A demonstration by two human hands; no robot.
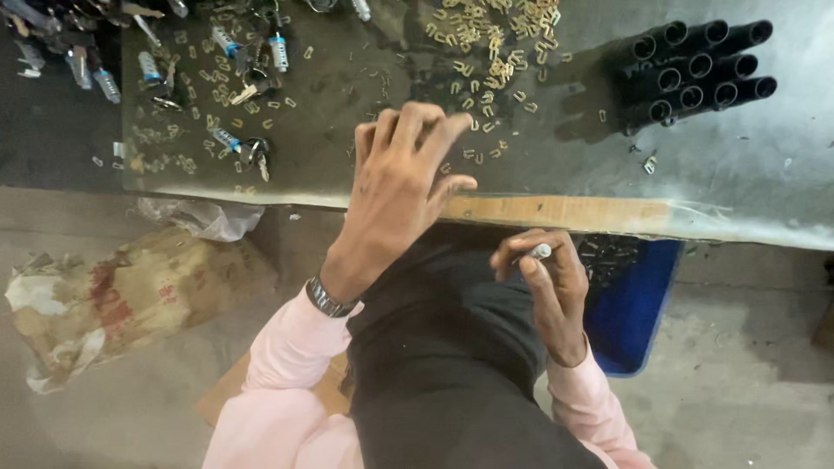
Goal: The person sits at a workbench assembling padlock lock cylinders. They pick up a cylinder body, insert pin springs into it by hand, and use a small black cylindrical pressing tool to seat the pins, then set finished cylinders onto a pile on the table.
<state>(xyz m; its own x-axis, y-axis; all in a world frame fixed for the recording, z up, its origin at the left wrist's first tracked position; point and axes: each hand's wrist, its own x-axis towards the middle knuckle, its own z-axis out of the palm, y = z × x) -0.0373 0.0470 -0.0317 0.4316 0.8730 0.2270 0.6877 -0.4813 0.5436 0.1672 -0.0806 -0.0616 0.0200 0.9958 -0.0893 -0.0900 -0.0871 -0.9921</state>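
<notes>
- Fingers of the left hand are spread open and held just above the grey metal surface, with nothing gripped; a metal-link wristwatch is worn at its wrist.
- Small brass-coloured U-shaped clips are scattered on the surface beyond the left hand's fingertips, the nearest ones lying just beside them.
- The right hand is closed around a small silvery cylindrical piece, pinched between thumb and fingertips, below the surface's wooden front edge.
- A bundle of black tubes is seen lying on the surface, well beyond the right hand.
- A blue plastic bin holding dark small parts is found just beside the right hand, on its outer side.
- A crumpled brown sack lies on the floor, out to the side of the left hand.
</notes>
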